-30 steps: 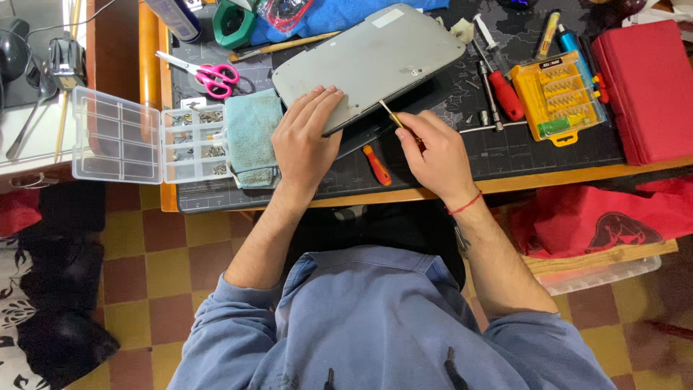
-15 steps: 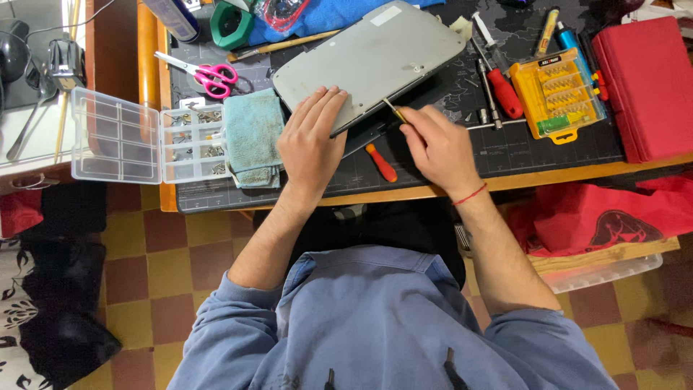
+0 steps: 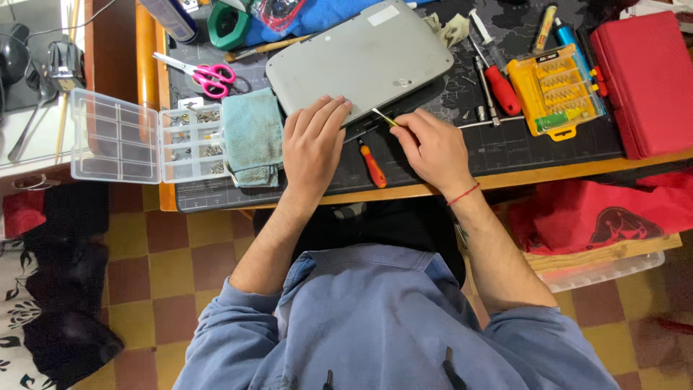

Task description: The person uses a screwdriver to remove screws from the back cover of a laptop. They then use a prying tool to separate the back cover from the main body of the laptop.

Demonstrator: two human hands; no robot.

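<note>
A grey laptop (image 3: 361, 61) lies bottom-up and tilted on a dark cutting mat (image 3: 505, 144). My left hand (image 3: 312, 144) rests flat on the laptop's near edge, fingers spread. My right hand (image 3: 432, 148) pinches a thin yellow-handled tool (image 3: 384, 118), whose tip touches the laptop's near edge by my left fingertips. An orange-handled screwdriver (image 3: 373, 166) lies on the mat between my two hands.
A teal cloth (image 3: 251, 137) and an open clear screw organiser (image 3: 144, 137) lie left. Pink scissors (image 3: 202, 72) sit behind them. A red-handled screwdriver (image 3: 498, 79), a yellow bit set (image 3: 559, 90) and a red case (image 3: 646, 79) lie right.
My right hand has shifted slightly left along the laptop's edge with the thin tool. My left hand stays pressed on the laptop.
</note>
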